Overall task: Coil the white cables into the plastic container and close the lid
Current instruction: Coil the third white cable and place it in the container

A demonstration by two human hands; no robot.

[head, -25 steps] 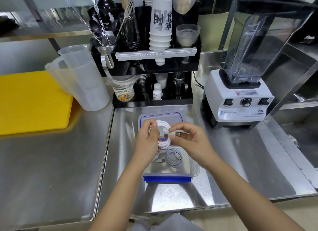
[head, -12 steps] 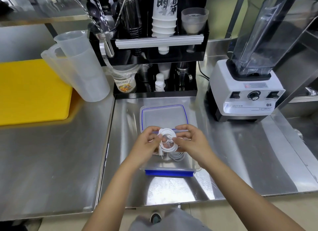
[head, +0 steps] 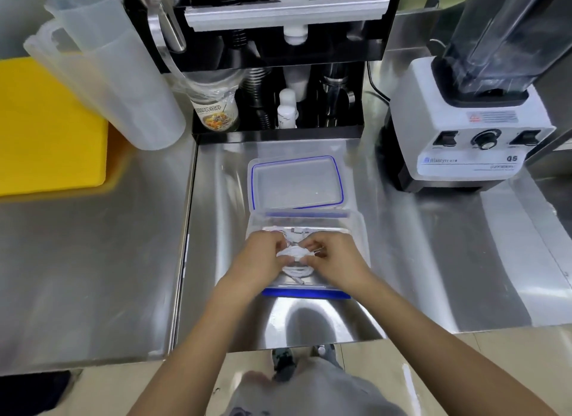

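Note:
A clear plastic container (head: pixel 360 230) with a blue front clip sits on the steel counter. Its lid (head: pixel 297 182), edged in blue, lies flat just behind it. Both hands are down inside the container. My left hand (head: pixel 259 259) and my right hand (head: pixel 332 258) pinch a coil of white cable (head: pixel 292 252) from either side. A second white cable coil (head: pixel 297 271) lies on the container floor below the hands. My fingers hide part of the held coil.
A white blender (head: pixel 464 137) stands at the right. A black rack (head: pixel 278 75) with cups and bottles is behind the lid. Left of it stands a clear measuring jug (head: pixel 117 84), beside a yellow cutting board (head: pixel 46 130). The counter edge runs close below the container.
Both hands have lowered the coiled cable from above the container down into it. The camera has tilted down and moved closer.

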